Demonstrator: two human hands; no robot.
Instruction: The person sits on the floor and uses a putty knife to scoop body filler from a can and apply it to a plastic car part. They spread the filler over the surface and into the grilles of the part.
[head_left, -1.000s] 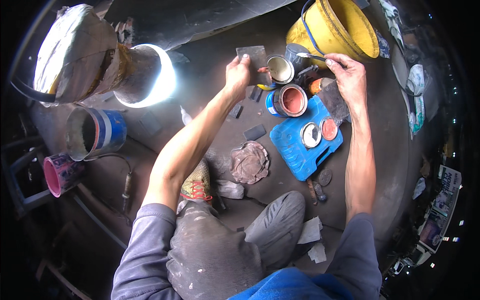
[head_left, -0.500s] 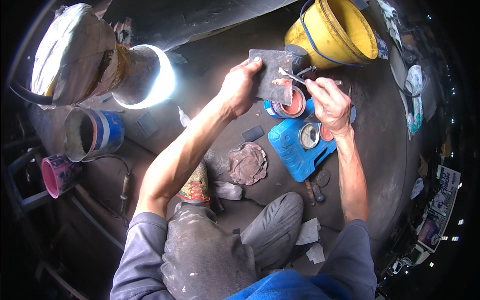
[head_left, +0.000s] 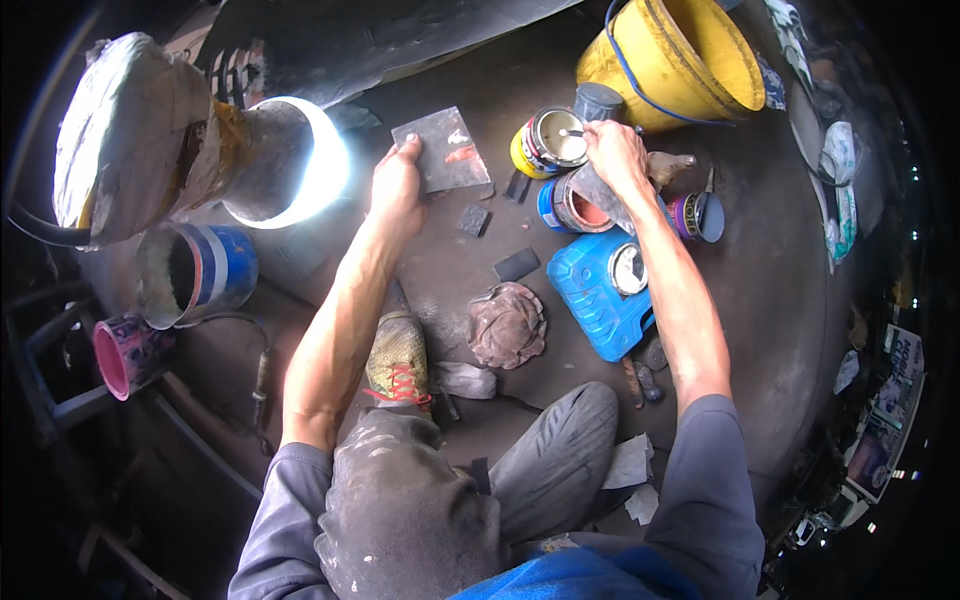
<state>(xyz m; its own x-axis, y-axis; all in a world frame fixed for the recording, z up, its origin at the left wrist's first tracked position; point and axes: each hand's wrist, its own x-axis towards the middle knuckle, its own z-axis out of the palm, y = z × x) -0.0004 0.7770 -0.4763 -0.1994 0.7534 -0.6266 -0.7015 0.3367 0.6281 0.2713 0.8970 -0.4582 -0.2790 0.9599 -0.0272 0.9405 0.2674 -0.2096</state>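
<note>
Below you, a dark, dusty floor spreads beside a glowing-rimmed cylinder.
Your left hand grasps a smeared grey plate, left of the open can of cream paste; your right hand pinches a thin tool at the can's mouth. A yellow bucket stands beyond, a blue case lies nearer you, and a metal frame edges the dim left side.

Both arms outstretched, left hand thumb-up, right fingers pinched
</note>
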